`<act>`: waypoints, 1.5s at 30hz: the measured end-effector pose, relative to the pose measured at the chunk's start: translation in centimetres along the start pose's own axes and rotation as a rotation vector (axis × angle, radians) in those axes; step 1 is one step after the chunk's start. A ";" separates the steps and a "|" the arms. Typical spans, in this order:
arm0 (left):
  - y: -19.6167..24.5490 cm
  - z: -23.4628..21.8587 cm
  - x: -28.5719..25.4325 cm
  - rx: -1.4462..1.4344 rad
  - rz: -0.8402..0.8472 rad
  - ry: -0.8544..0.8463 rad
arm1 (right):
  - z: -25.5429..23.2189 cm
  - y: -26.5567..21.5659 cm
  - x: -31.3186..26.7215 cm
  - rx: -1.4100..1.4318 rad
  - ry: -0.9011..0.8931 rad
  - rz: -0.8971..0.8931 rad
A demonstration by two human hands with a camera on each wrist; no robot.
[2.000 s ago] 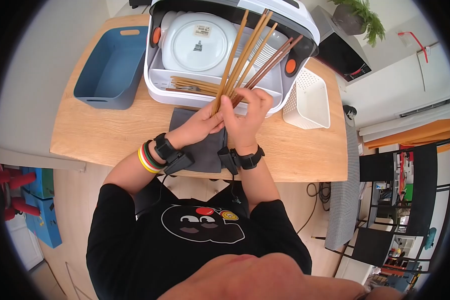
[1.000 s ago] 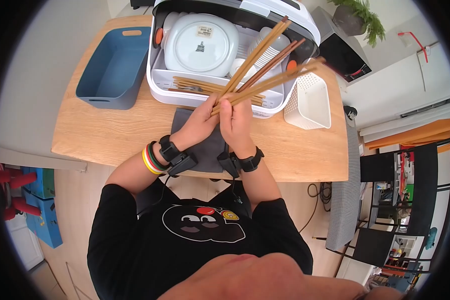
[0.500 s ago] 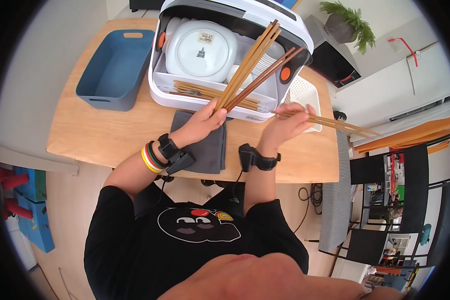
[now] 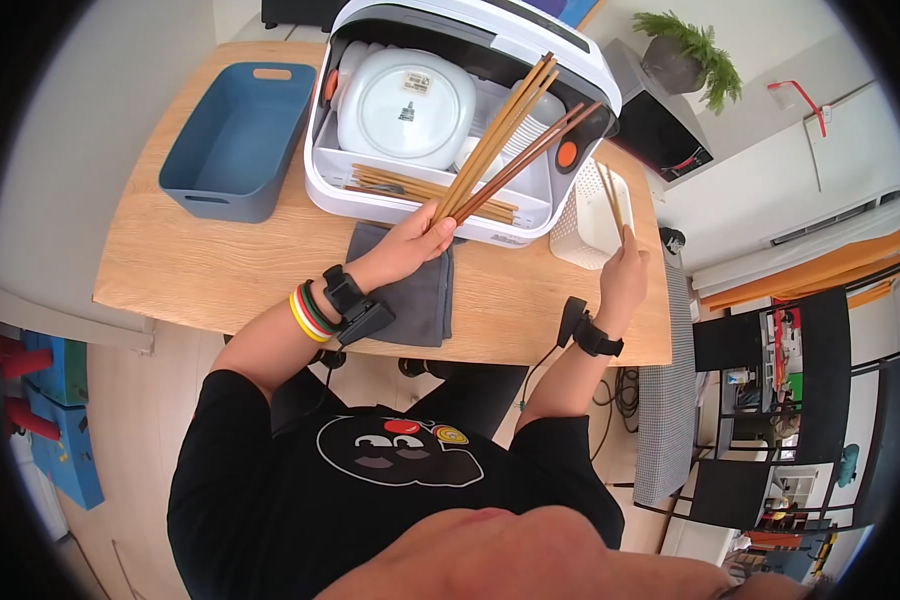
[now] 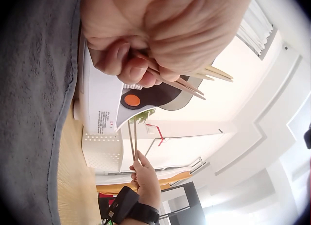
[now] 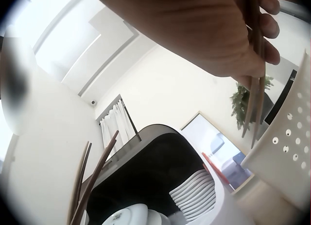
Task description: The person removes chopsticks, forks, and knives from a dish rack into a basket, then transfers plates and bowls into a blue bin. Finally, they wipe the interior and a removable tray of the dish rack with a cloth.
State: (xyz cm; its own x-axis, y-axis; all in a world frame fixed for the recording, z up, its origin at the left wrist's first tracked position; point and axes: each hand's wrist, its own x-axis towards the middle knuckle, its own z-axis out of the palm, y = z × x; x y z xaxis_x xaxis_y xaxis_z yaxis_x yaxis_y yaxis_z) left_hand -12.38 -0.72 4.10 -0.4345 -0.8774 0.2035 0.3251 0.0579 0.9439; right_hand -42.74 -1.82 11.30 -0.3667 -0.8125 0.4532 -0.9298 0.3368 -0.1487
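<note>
In the head view my left hand grips a fanned bundle of chopsticks, some light wood and some reddish brown, slanting up across the dish box. Off to the right, my right hand pinches a pair of light brown chopsticks. Their tips point away from me and overlap the white perforated basket. The right wrist view shows this pair beside the basket wall. More chopsticks and a fork lie in the front compartment of the dish box.
A large upturned white plate and a stack of white bowls stand inside the dish box. To its left sits a blue bin. A folded grey cloth lies at the table's front edge.
Both hands were together at the bundle. My right hand drew a light pair out and moved right to the white basket, turning the tips from rightward to away from me. The left keeps the rest.
</note>
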 end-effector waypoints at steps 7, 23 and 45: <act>-0.6 -0.2 0.1 0.024 0.014 -0.001 | 0.4 0.3 1.2 -0.101 -0.011 -0.198; -0.5 -0.3 0.2 0.040 0.001 0.006 | 1.5 -1.9 2.6 -0.126 -0.131 -0.127; -0.1 -0.2 0.2 0.023 -0.024 0.006 | 2.4 -2.9 -0.7 0.338 0.196 -0.242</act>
State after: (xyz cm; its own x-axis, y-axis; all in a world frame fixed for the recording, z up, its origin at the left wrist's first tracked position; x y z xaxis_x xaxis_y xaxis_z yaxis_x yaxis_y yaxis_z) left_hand -12.32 -0.98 4.04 -0.4365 -0.8817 0.1793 0.2949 0.0481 0.9543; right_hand -39.86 -3.34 9.29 -0.1551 -0.7323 0.6631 -0.9580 -0.0523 -0.2819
